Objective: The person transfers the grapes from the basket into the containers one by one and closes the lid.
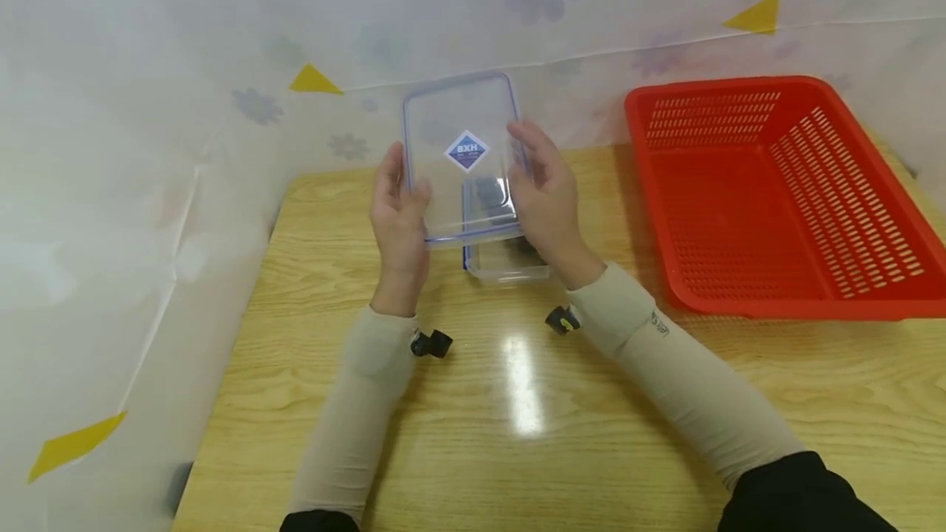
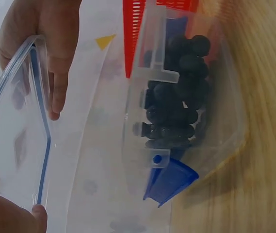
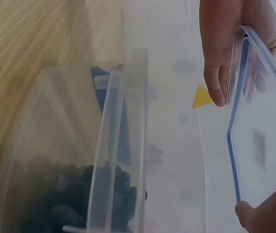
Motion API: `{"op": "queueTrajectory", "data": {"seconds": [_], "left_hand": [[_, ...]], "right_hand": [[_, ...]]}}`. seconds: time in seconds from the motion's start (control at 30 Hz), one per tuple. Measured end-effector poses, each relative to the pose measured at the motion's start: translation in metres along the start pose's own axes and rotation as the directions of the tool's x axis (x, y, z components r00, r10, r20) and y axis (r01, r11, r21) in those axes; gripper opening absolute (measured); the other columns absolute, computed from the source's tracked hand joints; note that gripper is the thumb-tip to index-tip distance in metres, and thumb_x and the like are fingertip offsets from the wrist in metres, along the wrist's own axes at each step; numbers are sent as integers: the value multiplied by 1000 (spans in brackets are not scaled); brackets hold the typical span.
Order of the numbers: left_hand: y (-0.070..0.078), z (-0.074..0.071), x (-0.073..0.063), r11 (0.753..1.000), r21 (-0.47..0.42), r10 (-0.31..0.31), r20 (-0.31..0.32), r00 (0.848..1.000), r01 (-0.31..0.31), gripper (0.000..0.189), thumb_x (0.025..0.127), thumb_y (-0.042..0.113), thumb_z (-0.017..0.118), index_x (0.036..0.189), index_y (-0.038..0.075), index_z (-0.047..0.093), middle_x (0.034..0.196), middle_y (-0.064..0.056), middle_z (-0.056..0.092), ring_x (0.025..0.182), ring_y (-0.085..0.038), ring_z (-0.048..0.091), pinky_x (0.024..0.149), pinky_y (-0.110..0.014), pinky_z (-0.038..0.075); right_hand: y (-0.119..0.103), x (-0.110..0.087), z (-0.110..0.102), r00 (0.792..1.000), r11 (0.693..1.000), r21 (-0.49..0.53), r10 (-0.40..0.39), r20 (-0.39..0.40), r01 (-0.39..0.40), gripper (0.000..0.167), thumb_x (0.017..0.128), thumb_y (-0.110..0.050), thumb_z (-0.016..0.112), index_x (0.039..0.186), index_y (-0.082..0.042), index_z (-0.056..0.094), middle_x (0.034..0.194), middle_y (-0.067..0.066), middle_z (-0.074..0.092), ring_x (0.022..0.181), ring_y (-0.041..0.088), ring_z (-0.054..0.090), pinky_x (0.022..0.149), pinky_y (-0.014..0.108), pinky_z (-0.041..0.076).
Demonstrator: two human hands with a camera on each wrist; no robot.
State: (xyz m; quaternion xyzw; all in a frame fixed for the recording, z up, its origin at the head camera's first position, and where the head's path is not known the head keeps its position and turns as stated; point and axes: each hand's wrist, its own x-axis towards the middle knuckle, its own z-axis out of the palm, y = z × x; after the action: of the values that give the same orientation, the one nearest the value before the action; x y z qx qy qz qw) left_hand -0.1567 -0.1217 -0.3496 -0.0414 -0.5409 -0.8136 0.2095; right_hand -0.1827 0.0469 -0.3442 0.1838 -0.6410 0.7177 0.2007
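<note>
Both hands hold a clear plastic lid (image 1: 432, 187) with a blue seal and a blue diamond label, raised and tilted over the table. My left hand (image 1: 399, 220) grips its left edge, thumb on the near face and fingers behind. The right hand (image 1: 550, 199) pinches the opposite edge the same way. Below and partly behind the lid, a clear plastic container (image 1: 510, 273) stands uncovered on the table. Dark round pieces, like grapes (image 2: 179, 92), lie heaped inside it. A blue latch (image 2: 171, 182) hangs outward from the container's left side.
To the right, a large red plastic basket (image 1: 739, 212) with slotted walls stands on the wooden table (image 1: 473, 450). A flowered sheet (image 1: 473, 6) rises behind the table and along its left side, with yellow tape pieces (image 1: 314, 79) on it.
</note>
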Motion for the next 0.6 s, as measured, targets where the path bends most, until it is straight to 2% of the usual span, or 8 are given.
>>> {"op": "queueTrajectory", "data": {"seconds": [0.07, 0.17, 0.27, 0.4, 0.6], "left_hand": [[-5, 1, -2, 996, 83, -28, 36, 999, 25, 61, 100, -5, 52, 156, -5, 27, 161, -16, 32, 144, -19, 36, 115, -34, 32], [-12, 3, -5, 975, 217, -74, 85, 994, 54, 59, 103, -3, 48, 158, -2, 26, 164, -14, 25, 149, -16, 26, 117, -27, 23], [-19, 5, -6, 941, 330, -130, 130, 983, 81, 58, 105, -2, 44, 159, 0, 24, 166, -12, 18, 151, -15, 16, 117, -20, 16], [-27, 5, -8, 892, 440, -197, 172, 965, 104, 56, 107, 4, 42, 160, 3, 21, 167, -11, 12, 152, -17, 10, 118, -21, 11], [-38, 6, -11, 821, 555, -279, 190, 941, 131, 57, 108, 6, 37, 161, 3, 16, 168, -12, 9, 153, -18, 7, 119, -25, 6]], "right_hand": [[2, -2, -6, 1000, 999, -36, 29, 4, -29, 47, 89, 16, 51, 135, 9, 59, 150, 20, 48, 144, 22, 37, 117, 29, 27], [4, -6, -14, 995, 991, -96, 99, 8, -98, 49, 91, 13, 50, 139, 4, 58, 153, 15, 46, 145, 17, 34, 116, 27, 25], [6, -10, -22, 985, 969, -184, 170, 8, -165, 51, 92, 9, 49, 142, -1, 58, 156, 11, 42, 147, 13, 30, 117, 24, 22], [10, -17, -29, 969, 927, -298, 246, 23, -228, 52, 95, 6, 49, 145, -5, 56, 160, 12, 35, 149, 13, 24, 118, 25, 17], [15, -24, -39, 935, 877, -371, 349, 56, -305, 52, 99, 3, 44, 149, -9, 51, 164, 12, 25, 152, 18, 15, 120, 31, 12]]}}
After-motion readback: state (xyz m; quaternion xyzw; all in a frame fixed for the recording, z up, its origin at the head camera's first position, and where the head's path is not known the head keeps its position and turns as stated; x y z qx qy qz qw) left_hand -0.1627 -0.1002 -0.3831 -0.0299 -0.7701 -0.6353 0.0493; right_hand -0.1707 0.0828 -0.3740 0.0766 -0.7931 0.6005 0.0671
